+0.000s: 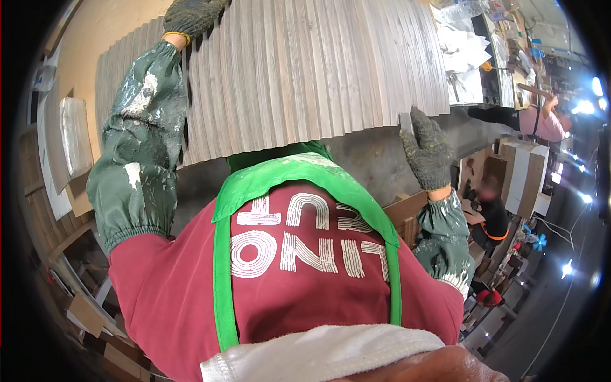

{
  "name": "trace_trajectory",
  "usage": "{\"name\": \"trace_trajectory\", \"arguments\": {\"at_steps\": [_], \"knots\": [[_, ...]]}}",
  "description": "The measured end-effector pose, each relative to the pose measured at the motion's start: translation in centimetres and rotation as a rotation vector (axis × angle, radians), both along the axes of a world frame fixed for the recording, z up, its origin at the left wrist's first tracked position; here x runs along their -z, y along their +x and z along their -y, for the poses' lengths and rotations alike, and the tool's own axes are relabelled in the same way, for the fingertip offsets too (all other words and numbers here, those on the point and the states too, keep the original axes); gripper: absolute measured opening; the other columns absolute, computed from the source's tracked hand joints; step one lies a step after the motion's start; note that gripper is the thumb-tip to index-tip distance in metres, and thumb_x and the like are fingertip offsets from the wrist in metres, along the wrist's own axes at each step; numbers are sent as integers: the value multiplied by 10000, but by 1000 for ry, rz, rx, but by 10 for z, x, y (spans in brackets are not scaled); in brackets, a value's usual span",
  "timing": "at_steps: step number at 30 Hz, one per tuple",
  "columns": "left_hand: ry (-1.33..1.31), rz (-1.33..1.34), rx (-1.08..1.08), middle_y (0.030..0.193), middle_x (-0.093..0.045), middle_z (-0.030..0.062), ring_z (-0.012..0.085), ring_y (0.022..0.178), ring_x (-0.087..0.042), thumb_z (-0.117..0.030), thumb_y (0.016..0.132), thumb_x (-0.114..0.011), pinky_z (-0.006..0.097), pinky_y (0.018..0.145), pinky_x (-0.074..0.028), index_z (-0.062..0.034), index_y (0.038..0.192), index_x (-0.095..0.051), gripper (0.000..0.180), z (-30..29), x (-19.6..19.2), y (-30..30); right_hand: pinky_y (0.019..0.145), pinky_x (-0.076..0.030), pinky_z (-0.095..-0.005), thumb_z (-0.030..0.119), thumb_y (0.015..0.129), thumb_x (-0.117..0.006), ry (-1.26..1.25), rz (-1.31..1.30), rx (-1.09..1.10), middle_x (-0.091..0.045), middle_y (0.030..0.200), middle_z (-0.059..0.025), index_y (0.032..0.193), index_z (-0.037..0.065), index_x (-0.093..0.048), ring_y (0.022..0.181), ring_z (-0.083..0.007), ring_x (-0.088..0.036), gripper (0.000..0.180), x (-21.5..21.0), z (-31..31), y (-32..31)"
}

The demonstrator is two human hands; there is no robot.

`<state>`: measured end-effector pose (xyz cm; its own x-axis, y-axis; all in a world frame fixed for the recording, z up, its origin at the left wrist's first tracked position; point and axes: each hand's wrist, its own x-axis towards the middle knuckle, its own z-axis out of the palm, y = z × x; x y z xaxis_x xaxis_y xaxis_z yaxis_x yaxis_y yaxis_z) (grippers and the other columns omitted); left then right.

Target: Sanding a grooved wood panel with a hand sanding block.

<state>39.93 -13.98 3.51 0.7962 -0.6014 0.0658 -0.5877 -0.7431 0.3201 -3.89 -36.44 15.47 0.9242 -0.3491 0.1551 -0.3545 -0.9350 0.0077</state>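
In front of me lie long grey-brown wood-look strips (286, 70), side by side with ridged edges. My left hand (194, 18), in a dark knitted glove with a yellow cuff, rests on the strips at the far left. Its fingers look stretched out, partly cut off by the upper edge of the picture. At the right near corner of the strips, my right hand (429, 149) wears the same kind of glove. A small flat light-grey piece (406, 123) sticks up between its thumb and fingers; the rest of that piece is hidden.
Bare tan board (89, 48) extends left of the strips. A plastic-wrapped bundle (76, 137) lies beside my left sleeve. White crumpled sheeting (463, 49) sits right of the strips. Farther right are a person in pink (538, 122), another seated person (490, 213) and cardboard boxes (525, 169).
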Motion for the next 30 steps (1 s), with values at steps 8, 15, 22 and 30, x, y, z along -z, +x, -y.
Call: {"name": "trace_trajectory", "arguments": {"at_steps": [8,15,22,30], "knots": [[21,-12,-21,1239,-583,111,304,1170,-517,-602,872,-395,414,1009,-365,-122,1230,-580,626,-5,-2,-4,731,-508,-390,233,805,-649,-238,73,-169,-659,1032,-88,1118,131,-631,845,-289,-636,330,11,15,43],[-5,37,-17,1232,-587,111,306,1161,-523,-598,876,-394,421,1009,-365,-122,1225,-582,619,-3,4,2,856,-485,-362,411,868,-564,-185,15,-58,-643,1105,-119,1223,139,-569,1006,-301,-616,448,18,97,165],[6,-1,3,1203,-603,109,305,1132,-543,-588,874,-401,419,985,-384,-120,1201,-598,604,1,0,0,943,-440,-336,411,828,-626,270,12,22,-616,1179,-132,1260,108,-551,1101,-280,-582,534,1,103,133],[-7,-4,5,1177,-618,102,301,1100,-563,-578,874,-410,417,962,-402,-122,1182,-610,585,-9,-6,-7,938,-440,-374,421,848,-601,180,31,-94,-615,1177,-113,1247,131,-563,1087,-294,-578,495,-3,98,150]]}}
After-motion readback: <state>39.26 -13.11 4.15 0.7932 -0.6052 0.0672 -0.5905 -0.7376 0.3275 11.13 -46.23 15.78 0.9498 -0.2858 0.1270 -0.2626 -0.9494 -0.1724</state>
